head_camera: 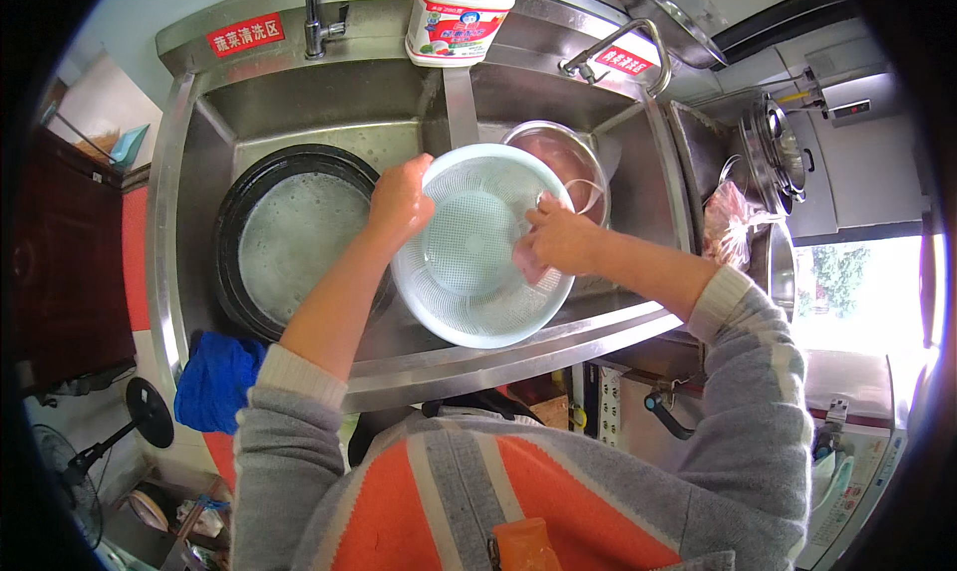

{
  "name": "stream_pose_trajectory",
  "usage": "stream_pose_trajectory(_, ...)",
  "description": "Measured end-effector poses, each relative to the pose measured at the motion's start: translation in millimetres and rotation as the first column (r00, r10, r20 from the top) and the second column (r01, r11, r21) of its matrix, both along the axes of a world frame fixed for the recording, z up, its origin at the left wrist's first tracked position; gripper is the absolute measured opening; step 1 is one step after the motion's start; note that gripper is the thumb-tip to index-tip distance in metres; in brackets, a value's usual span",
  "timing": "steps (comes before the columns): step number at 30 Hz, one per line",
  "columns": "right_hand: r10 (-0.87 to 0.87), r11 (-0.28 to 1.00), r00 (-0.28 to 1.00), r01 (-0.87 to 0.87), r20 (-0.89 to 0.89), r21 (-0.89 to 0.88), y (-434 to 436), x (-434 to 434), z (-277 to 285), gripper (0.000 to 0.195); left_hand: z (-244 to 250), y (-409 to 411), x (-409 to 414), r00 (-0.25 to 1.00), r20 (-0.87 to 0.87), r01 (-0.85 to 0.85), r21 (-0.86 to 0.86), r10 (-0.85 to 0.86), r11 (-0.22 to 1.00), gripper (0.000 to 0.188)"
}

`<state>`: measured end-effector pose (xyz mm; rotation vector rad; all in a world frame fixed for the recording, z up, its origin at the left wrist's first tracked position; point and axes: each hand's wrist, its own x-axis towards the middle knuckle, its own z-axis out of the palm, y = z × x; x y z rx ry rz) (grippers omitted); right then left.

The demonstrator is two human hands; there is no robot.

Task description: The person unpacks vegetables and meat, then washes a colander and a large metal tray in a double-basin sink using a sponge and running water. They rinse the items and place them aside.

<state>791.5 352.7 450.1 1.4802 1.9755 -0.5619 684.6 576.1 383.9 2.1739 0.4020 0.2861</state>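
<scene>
My left hand grips the left rim of a pale blue plastic colander, which is tilted over the divider of a double steel sink. Inside the colander's right side, my right hand holds a pink cloth or sponge against the mesh wall; its exact kind is unclear. No food shows in the colander. Partly hidden behind it, a steel bowl with pinkish contents and a whitish loop stands in the right basin. The left basin holds a black round tub of cloudy, foamy water.
A white detergent jug stands on the back ledge between two faucets. A blue cloth hangs over the front left edge. Right of the sink are a plastic bag of pink meat and steel pots.
</scene>
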Motion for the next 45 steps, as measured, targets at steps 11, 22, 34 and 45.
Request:
stream_pose_trajectory(11,-0.59,0.806,0.668,0.514,-0.453,-0.293,-32.5,-34.8,-45.7,0.029,-25.3,-13.0,10.3,0.995,0.023,0.1,-0.005,-0.099,0.995,0.03)
stream_pose_trajectory(22,-0.69,0.633,0.398,0.736,-0.604,-0.239,-33.2,-75.1,-44.4,0.038,3.1,-23.9,34.4,0.987,0.018,0.162,0.017,-0.162,0.987,0.034)
stream_pose_trajectory(34,-0.722,0.215,0.54,0.769,-0.433,0.602,-20.9,-65.2,-79.0,0.035,50.3,-42.3,-45.4,0.906,0.326,-0.147,-0.356,0.27,0.923,0.06)
stream_pose_trajectory(45,-0.567,0.494,0.768,0.606,-0.297,0.624,-30.8,-57.3,-75.1,0.047,-39.4,-83.7,-70.0,0.975,-0.063,-0.215,-0.518,0.214,0.828,0.018)
